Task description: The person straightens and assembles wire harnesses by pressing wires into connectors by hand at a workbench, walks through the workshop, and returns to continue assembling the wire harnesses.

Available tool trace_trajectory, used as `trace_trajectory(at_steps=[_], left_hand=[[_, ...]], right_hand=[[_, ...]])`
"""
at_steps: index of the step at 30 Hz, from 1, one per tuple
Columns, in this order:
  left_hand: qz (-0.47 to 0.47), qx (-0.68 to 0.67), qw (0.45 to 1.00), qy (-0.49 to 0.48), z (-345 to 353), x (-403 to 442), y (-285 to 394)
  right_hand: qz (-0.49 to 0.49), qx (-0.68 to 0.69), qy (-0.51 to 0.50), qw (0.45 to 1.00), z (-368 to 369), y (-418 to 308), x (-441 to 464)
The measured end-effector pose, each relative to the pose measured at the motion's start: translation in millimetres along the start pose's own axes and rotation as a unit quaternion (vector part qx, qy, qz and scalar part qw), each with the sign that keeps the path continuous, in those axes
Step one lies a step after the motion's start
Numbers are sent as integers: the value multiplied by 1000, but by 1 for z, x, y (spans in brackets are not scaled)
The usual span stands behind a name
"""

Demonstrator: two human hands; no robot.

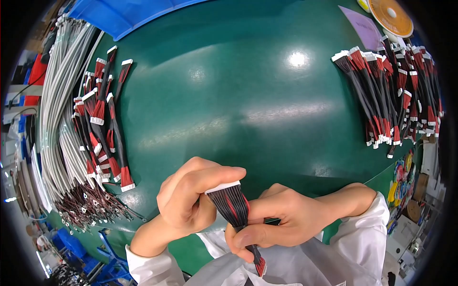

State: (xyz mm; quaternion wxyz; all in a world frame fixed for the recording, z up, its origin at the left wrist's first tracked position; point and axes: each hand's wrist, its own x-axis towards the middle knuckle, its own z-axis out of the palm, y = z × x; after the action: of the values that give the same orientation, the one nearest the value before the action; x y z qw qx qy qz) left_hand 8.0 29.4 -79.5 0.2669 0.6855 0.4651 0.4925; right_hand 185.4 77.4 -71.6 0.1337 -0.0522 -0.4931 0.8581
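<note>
A short black and red wire harness (pixel 230 204) is held up in front of my body. Its wide white connector points up and to the left, and its small lower connector hangs below my fingers. My left hand (pixel 188 195) is curled at the wide connector, with the index finger along its top edge and the thumb hidden behind. The sleeved middle of the harness is pinched between the thumb and fingers of my right hand (pixel 281 217).
Similar harnesses (pixel 98 114) lie in a pile at the left, beside long grey cables (pixel 62 114). Another harness pile (pixel 381 90) is at the right. A blue bin (pixel 129 16), a purple sheet (pixel 361 26) and an orange spool (pixel 391 16) sit along the far side of the green table (pixel 229 95).
</note>
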Motion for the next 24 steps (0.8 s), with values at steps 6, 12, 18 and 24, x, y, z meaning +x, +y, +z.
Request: trace_trajectory(at_steps=[6, 12, 18, 24], left_hand=[[-25, -78, 996, 35, 4, 11, 1], [-77, -164, 983, 45, -5, 3, -1], [-18, -124, 991, 50, -2, 1, -6], [-63, -161, 983, 60, -5, 2, -3]], right_hand=[[83, 224, 4, 971, -7, -6, -3], [123, 95, 63, 986, -3, -4, 3], [130, 60, 55, 988, -2, 1, 4], [98, 20, 21, 995, -9, -2, 3]])
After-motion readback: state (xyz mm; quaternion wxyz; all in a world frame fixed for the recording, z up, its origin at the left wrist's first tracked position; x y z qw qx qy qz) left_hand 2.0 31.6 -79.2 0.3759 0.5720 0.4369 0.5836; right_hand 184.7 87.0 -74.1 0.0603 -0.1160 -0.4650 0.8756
